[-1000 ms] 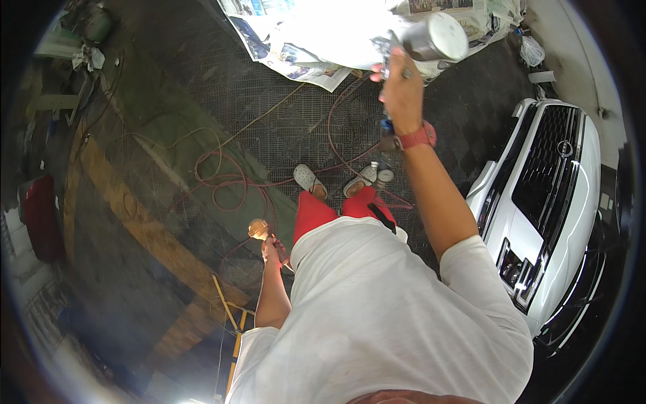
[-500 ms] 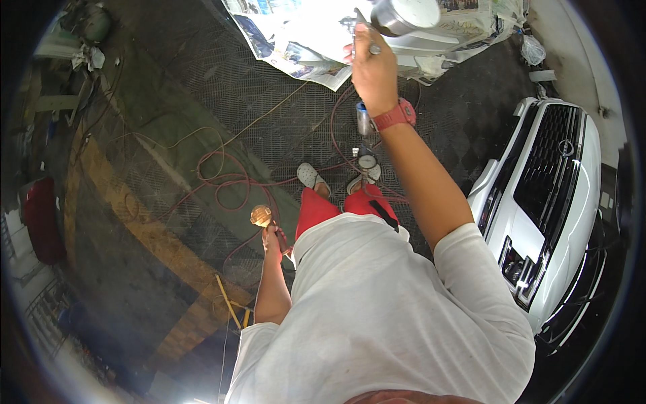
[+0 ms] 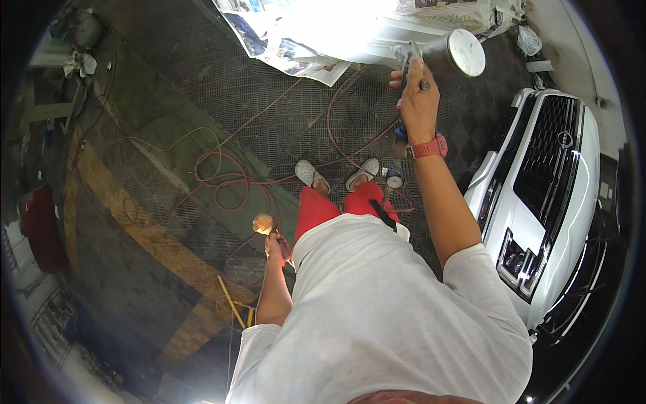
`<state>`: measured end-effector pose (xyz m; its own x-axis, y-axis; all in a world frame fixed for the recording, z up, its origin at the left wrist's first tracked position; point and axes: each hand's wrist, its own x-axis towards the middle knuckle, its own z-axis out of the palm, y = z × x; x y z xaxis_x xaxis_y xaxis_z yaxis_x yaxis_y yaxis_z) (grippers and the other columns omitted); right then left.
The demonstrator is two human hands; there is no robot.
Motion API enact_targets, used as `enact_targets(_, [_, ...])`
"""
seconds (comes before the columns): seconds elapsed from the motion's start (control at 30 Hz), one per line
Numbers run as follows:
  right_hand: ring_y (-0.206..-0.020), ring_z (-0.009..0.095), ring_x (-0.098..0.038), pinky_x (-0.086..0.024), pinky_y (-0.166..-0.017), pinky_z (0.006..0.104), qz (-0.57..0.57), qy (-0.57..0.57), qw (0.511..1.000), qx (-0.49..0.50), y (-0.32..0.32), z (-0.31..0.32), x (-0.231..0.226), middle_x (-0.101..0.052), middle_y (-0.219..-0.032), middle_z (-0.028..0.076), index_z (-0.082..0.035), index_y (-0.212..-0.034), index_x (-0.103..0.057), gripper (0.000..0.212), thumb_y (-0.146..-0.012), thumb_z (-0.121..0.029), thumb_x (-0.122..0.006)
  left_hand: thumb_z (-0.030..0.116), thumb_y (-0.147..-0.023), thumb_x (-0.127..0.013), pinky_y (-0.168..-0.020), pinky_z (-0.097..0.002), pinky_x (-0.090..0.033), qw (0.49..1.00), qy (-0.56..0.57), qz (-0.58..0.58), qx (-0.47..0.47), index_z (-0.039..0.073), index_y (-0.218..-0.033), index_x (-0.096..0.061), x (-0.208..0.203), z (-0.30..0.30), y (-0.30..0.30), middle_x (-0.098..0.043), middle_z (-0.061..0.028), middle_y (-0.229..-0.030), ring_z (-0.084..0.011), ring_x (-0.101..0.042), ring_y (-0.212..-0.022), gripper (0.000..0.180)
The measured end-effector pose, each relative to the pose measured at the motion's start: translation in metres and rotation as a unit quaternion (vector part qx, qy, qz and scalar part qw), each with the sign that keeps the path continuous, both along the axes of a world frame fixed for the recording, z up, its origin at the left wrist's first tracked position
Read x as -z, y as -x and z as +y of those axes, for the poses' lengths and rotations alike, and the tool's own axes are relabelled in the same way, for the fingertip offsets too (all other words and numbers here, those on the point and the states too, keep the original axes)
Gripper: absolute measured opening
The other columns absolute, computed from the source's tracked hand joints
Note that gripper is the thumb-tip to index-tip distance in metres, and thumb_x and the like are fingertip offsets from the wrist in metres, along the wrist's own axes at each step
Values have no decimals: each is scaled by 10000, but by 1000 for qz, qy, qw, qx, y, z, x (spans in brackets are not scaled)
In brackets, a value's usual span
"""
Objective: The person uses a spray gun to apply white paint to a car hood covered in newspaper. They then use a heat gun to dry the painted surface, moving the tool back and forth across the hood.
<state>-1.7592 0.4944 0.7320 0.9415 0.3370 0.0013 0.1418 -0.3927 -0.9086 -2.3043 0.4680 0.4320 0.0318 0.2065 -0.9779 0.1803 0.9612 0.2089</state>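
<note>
My right hand [image 3: 418,108], with a red watch on the wrist, is closed around a paint spray gun [image 3: 408,57]. The gun's silver cup [image 3: 464,52] with its pale round lid tilts out to the right. Beyond the gun is a white surface [image 3: 336,30] edged with newspaper sheets, partly washed out by glare. Low at my left side, my left hand [image 3: 274,248] grips a handheld object with a round amber head [image 3: 263,223] and a reddish handle; its exact kind is unclear. A pressure gauge [image 3: 393,178] hangs below my right wrist.
A red hose [image 3: 245,180] loops over the dark grid floor and a green cloth [image 3: 158,128]. On the right stands a white car front bumper with a black grille [image 3: 548,161]. Yellow legs [image 3: 232,303] stand behind my left arm; a red panel [image 3: 44,229] is far left.
My right hand has swung right and back toward me with the spray gun, off the white surface. The gauge has shifted right with it. My left hand has barely moved.
</note>
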Motion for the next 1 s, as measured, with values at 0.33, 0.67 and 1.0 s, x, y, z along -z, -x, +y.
enact_targets(0.33, [-752,257,-721,-554,-677,358,-41,20,996,-74,20,56,51,-743,-848,173,33,-1264,-658,561,-1072,-476,-517,156,-838,-566,-579,-320,-550,996,-87,-10,-5,83,-1075,-526,-19,10,-15,-571,-49,-833,-163,-586,-675,251])
enact_targets(0.67, [-804,447,-734,-587,-715,488,-247,98,955,-128,0,86,29,-725,-819,273,32,-1278,-674,628,-1048,-527,-505,159,-846,-573,-571,-317,-547,998,-57,12,-34,86,-1029,-530,-18,-16,-4,-572,-45,-795,-166,-592,-659,202])
enact_targets(1.0, [-843,470,-720,-584,-717,508,-94,123,976,-154,9,74,92,-724,-881,284,17,-1302,-651,556,-1072,-464,-494,221,-840,-588,-554,-345,-538,995,-44,38,-79,108,-1012,-546,-6,-43,9,-583,-51,-775,-183,-600,-634,210])
